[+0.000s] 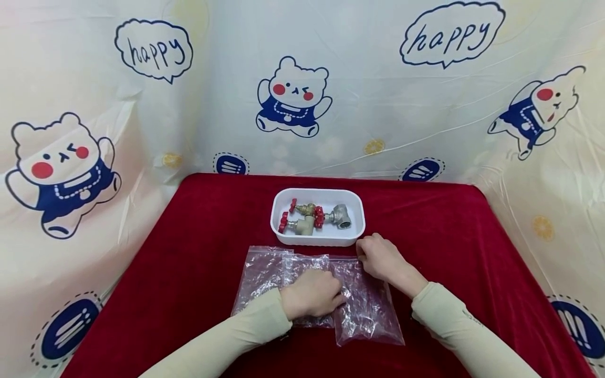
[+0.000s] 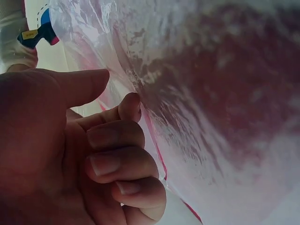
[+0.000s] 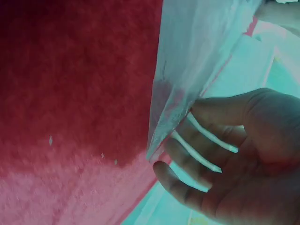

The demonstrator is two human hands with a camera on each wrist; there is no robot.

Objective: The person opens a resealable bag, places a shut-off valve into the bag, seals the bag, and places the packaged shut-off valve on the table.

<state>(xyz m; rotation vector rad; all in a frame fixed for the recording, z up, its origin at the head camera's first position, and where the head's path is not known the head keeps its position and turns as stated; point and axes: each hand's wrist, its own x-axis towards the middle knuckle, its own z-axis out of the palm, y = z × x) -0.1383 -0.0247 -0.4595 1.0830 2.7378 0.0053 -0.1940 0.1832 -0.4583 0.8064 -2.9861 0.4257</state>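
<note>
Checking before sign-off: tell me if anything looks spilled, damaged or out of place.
Nothing spilled or damaged stands out. The clear bags overlap and look creased. Slightly odd: a few pale flecks dot the red cloth in the right wrist view; I cannot tell what they are.

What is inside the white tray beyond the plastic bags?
The white tray holds a brass valve, a beige valve and a grey metal valve, each with a red handle. Whatever lies directly beneath them is covered.

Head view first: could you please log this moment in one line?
left hand: over middle bag; right hand: at right bag, top edge; white tray: beyond bags, three red-handled valves inside
</note>
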